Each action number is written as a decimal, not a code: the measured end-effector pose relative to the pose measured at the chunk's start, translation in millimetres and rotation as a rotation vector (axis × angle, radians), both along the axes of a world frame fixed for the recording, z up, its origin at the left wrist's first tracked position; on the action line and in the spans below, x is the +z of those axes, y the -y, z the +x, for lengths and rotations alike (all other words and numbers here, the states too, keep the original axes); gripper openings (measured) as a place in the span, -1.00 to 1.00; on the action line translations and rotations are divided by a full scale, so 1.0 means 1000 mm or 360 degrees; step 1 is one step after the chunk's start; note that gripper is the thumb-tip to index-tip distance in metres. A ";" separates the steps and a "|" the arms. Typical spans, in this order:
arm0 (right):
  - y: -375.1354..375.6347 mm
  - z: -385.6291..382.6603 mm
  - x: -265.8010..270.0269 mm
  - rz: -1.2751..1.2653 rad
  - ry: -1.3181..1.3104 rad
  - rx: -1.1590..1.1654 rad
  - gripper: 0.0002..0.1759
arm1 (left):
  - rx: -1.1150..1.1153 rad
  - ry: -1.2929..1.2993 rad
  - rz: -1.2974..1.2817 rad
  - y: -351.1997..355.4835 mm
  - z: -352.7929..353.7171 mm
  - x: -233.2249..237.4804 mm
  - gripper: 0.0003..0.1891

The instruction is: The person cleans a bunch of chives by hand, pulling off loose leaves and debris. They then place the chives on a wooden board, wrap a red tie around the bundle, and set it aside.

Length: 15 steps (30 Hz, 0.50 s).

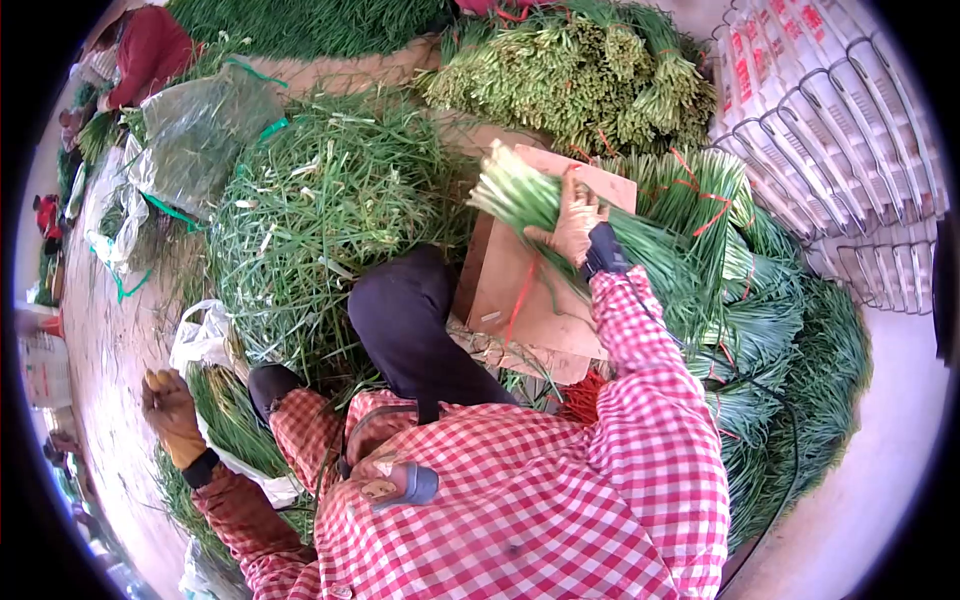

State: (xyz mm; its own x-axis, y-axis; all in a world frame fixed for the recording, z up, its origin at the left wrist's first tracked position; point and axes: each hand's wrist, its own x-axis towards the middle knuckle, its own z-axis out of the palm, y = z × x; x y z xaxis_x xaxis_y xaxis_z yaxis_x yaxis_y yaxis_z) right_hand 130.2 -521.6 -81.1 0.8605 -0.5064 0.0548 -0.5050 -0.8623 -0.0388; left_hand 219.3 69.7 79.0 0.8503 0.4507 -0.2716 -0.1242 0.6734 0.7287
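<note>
Fisheye view, with black corners cutting the edges of the frame.

- **Hidden:** The person's checked sleeves and chest fill the lower middle and hide whatever lies beneath them. A dark trouser knee (405, 320) covers the near edge of the loose heap of greens (320, 210).
- **Left hand** (170, 410): It sits at lower left in a tan glove, with its back to the camera and the fingers curled in. Whether it grips anything cannot be told. It is just beside a white bag (200, 340) stuffed with green stalks.
- **Right hand** (575, 225): It is also gloved, at centre right, and wrapped tight around a bundle of green stalks (520, 195). The pale cut ends of the bundle point to the upper left, and the leafy ends run lower right under the sleeve.
- **Under the bundle:** The bundle lies across a cardboard sheet (500, 300). A red string (520, 295) trails down the sheet.
- **Surroundings:**
  - Tied bundles (760, 330) are banked at right, some showing red ties.
  - A further stack of bundles (580, 80) sits at top centre.
  - White crates (850, 130) are piled at upper right, their lettering too small to read.
  - A clear plastic bag (190, 140) lies at upper left.
  - Beyond the bag, another person in red (150, 50) is partly cut off by the frame.
- **Floor** (110, 340): Bare and pale. It is seen at the left and again at lower right.
</note>
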 end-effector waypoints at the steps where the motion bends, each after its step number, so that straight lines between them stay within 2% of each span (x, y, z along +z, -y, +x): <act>1: 0.009 0.006 -0.005 0.0202 -0.0202 -0.0036 0.52 | -0.0208 0.0100 -0.0058 -0.036 -0.002 -0.012 -0.73; 2: 0.009 0.005 -0.013 0.0075 -0.0161 -0.0018 0.49 | -0.0406 0.0209 -0.0123 -0.083 -0.012 -0.027 -0.73; 4: 0.011 0.005 0.008 0.0211 -0.0282 0.0047 0.48 | -0.0362 0.0278 -0.0085 -0.109 -0.037 -0.024 -0.72; 5: 0.012 0.006 0.006 0.0205 -0.0309 0.0037 0.49 | 0.0084 0.0027 0.0059 -0.108 -0.047 -0.022 -0.72; 6: 0.011 0.006 0.010 0.0253 -0.0317 0.0014 0.48 | 0.0266 -0.0065 0.0061 -0.099 -0.060 -0.018 -0.70; 7: 0.012 0.005 0.004 0.0149 -0.0246 0.0029 0.46 | -0.0027 0.0147 0.0005 -0.137 -0.077 -0.039 -0.70; 8: 0.012 0.003 -0.001 0.0056 -0.0177 0.0055 0.44 | -0.0166 0.0266 0.0026 -0.174 -0.090 -0.065 -0.70; 9: 0.002 0.003 0.018 -0.0021 -0.0193 0.0048 0.42 | -0.0306 0.0384 0.0048 -0.196 -0.101 -0.080 -0.70; 10: 0.016 -0.004 0.009 -0.0268 0.0125 0.0301 0.38 | -0.0183 0.0287 0.0011 -0.215 -0.125 -0.093 -0.70; 11: 0.019 0.000 0.000 -0.0311 0.0298 0.0463 0.28 | -0.0059 0.0191 -0.0025 -0.218 -0.149 -0.095 -0.70; 12: 0.017 -0.007 -0.006 -0.0225 0.0394 0.0538 0.18 | 0.0220 0.0018 -0.0190 -0.197 -0.161 -0.078 -0.70; 13: 0.014 -0.009 -0.016 -0.0063 0.0431 0.0581 0.08 | 0.0099 0.0207 -0.0011 -0.197 -0.182 -0.086 -0.70; 14: 0.013 -0.009 -0.031 0.0062 0.0432 0.0578 -0.02 | 0.0316 0.0137 -0.0104 -0.217 -0.205 -0.103 -0.70; 15: 0.017 -0.008 -0.046 0.0142 0.0409 0.0568 -0.11 | 0.0491 0.0148 -0.0053 -0.190 -0.212 -0.089 -0.69</act>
State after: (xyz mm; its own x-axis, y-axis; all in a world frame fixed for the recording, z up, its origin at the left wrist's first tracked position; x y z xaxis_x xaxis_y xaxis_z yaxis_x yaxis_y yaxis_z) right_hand 121.9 -538.7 -127.1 0.9464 -0.1925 0.2595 -0.1404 -0.9684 -0.2063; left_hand 7.0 260.2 -10.5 0.6968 0.6834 -0.2178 -0.3915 0.6168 0.6829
